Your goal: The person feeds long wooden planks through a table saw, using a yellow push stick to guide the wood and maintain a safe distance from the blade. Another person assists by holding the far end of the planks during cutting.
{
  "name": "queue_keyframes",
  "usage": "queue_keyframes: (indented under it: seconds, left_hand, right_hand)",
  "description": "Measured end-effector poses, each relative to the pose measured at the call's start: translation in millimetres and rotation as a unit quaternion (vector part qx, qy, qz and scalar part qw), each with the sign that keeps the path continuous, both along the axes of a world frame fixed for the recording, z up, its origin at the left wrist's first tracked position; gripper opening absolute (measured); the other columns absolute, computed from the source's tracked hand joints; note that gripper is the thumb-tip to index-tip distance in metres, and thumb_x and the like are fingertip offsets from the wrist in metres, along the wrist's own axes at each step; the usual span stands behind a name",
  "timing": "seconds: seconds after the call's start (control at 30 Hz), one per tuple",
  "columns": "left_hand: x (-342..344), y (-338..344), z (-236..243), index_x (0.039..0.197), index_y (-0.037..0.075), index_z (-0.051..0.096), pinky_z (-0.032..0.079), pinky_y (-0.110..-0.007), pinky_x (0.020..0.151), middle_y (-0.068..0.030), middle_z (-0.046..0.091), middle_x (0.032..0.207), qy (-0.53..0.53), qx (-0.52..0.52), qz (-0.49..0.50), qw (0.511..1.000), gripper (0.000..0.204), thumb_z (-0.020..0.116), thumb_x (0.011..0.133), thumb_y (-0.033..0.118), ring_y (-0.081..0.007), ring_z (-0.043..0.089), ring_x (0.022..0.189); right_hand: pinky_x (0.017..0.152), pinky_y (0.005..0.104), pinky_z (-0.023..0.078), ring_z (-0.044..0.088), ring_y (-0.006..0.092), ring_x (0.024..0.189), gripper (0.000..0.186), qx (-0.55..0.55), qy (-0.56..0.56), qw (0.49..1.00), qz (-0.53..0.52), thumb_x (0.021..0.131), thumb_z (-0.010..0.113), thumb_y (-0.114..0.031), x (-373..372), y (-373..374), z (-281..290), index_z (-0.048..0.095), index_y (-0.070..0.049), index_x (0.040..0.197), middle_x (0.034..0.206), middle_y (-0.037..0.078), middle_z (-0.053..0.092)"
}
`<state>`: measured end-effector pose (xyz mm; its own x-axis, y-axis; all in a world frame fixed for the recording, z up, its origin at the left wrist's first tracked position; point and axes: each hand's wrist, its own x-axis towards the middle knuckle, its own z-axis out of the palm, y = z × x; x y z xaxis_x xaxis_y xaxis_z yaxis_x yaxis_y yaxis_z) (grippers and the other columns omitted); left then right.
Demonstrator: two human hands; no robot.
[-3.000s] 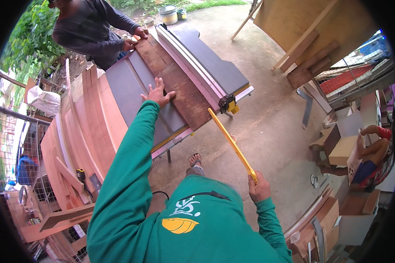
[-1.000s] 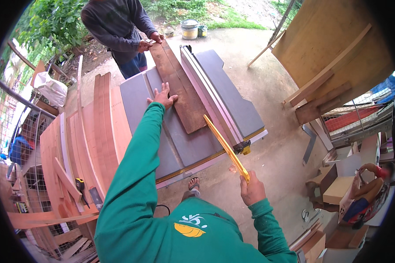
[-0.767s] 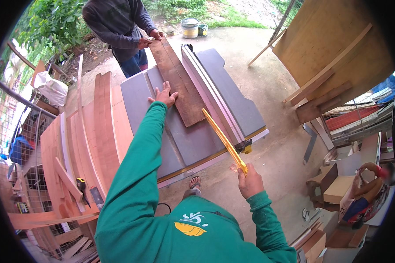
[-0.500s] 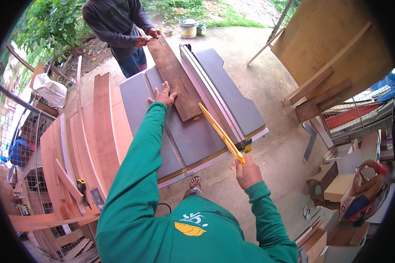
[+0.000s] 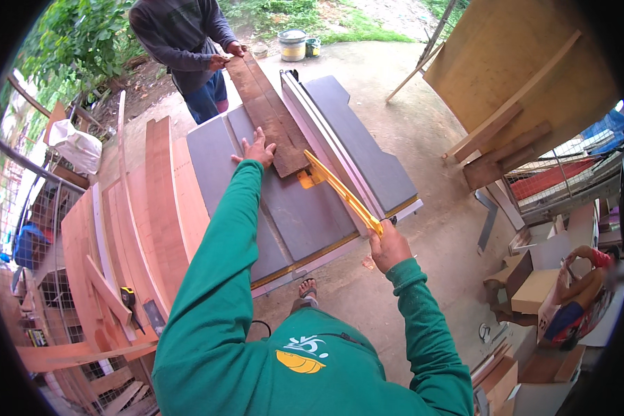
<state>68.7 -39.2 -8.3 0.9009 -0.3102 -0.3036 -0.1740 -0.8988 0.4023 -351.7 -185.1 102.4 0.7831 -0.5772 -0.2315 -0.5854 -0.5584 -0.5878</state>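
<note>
A dark brown wooden board [image 5: 267,104] lies lengthwise on the grey table saw [image 5: 305,222], beside its long metal rip fence [image 5: 329,142]. My left hand [image 5: 256,150] rests with spread fingers at the board's left edge. My right hand [image 5: 390,247] is wrapped round the handle of a yellow push stick [image 5: 347,197], whose front end meets the board's near end by the fence. Across the saw, a person in a dark grey top [image 5: 180,35] holds the board's far end with both hands. The blade cannot be made out.
Left of the saw stand long reddish planks [image 5: 161,194] with a tape measure [image 5: 127,297] on them. Buckets [image 5: 292,46] stand beyond the saw. A large plywood sheet [image 5: 513,62] leans at the right. Another person [image 5: 577,298] sits low at the right among wooden pieces.
The board has slid away from me toward the other person. My right hand and the push stick have moved forward with it, and the stick's yellow front part now shows more.
</note>
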Motion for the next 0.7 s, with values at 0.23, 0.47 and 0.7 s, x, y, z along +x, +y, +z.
queue_keyframes:
  seconds: [0.23, 0.47, 0.7]
  left_hand:
    - [2.8, -5.8, -3.0, 0.175, 0.032, 0.009, 0.002, -0.085, 0.121, 0.0087, 0.016, 0.182, 0.003, 0.008, 0.003, 1.000, 0.083, 0.054, 0.109, 0.049, -0.0351, 0.009, 0.168]
    - [12.2, -7.2, -11.4, 0.175, 0.031, 0.009, 0.004, -0.088, 0.119, 0.0085, 0.014, 0.183, -0.011, 0.008, 0.002, 1.000, 0.077, 0.048, 0.112, 0.049, -0.0370, 0.009, 0.168]
    - [25.3, -10.9, -12.3, 0.176, 0.032, 0.005, 0.002, -0.089, 0.118, 0.0081, 0.010, 0.183, 0.007, -0.003, 0.009, 1.000, 0.081, 0.052, 0.111, 0.041, -0.0364, 0.004, 0.168]
  right_hand:
    - [0.083, 0.0632, 0.054, 0.068, 0.0578, 0.096, 0.033, -0.003, 0.019, 1.000, -0.014, 0.108, 0.061, -0.033, 13.0, 4.1, 3.6, 0.056, -0.002, 0.113, 0.097, 0.036, 0.071]
    - [0.084, 0.0627, 0.054, 0.069, 0.0573, 0.096, 0.034, 0.042, 0.014, 0.999, -0.029, 0.107, 0.062, -0.035, 23.8, 6.0, 2.3, 0.056, -0.002, 0.113, 0.096, 0.036, 0.072]
    - [0.086, 0.0623, 0.054, 0.069, 0.0573, 0.098, 0.033, 0.048, 0.027, 0.998, -0.032, 0.107, 0.063, -0.034, 36.5, 4.0, 4.5, 0.056, -0.002, 0.113, 0.098, 0.036, 0.072]
